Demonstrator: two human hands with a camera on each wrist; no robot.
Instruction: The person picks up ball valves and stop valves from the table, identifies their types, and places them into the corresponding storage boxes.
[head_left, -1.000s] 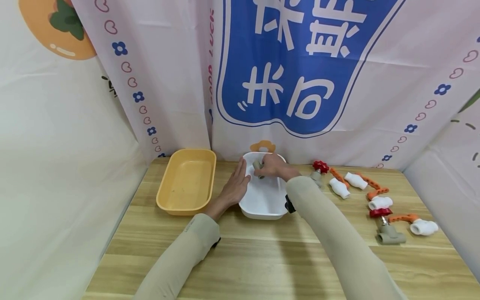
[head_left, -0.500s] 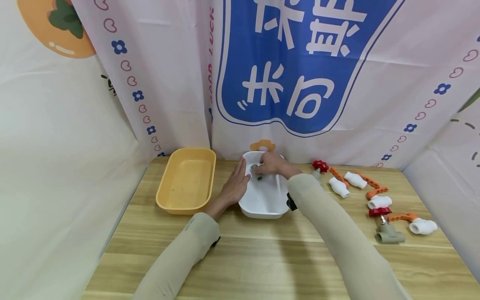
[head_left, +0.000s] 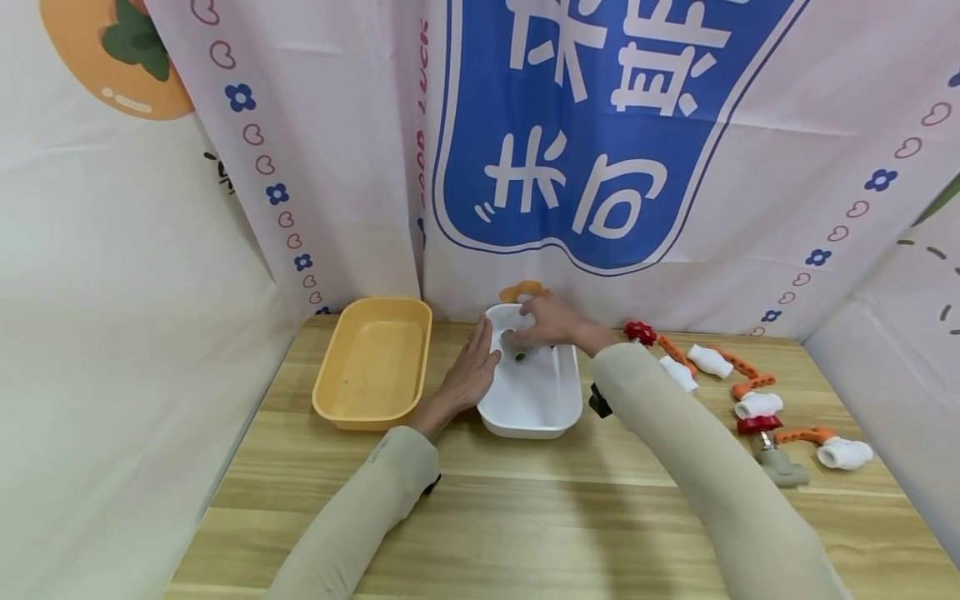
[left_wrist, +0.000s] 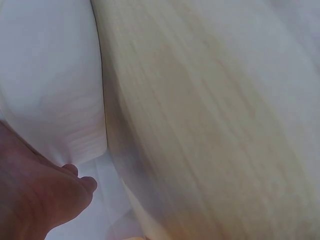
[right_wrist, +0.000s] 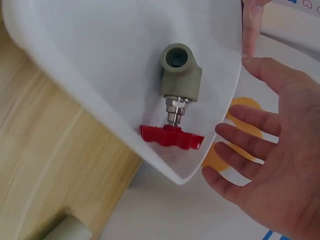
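In the right wrist view a stop valve (right_wrist: 181, 82) with a grey-green body and a red handwheel lies inside the white tray (right_wrist: 100, 65). My right hand (right_wrist: 280, 145) is spread beside the tray's rim, fingers apart and not around the valve. From the head view, that right hand (head_left: 555, 321) is over the far right part of the white tray (head_left: 528, 404), partly hiding the valve. Straight fingers of my left hand (head_left: 472, 367) rest against the tray's left side. In the left wrist view, the left hand (left_wrist: 45, 195) touches the tray's outer wall.
A yellow tray (head_left: 375, 367) stands left of the white one. On the right lie several white ball valves with orange handles, such as one ball valve (head_left: 843, 454), and a grey valve (head_left: 783, 468) with a red handwheel. A patterned cloth (head_left: 345, 208) hangs behind.
My right hand has let go of the stop valve, which was set down in the white tray. The hand has lifted slightly and opened; the left hand has stayed still.
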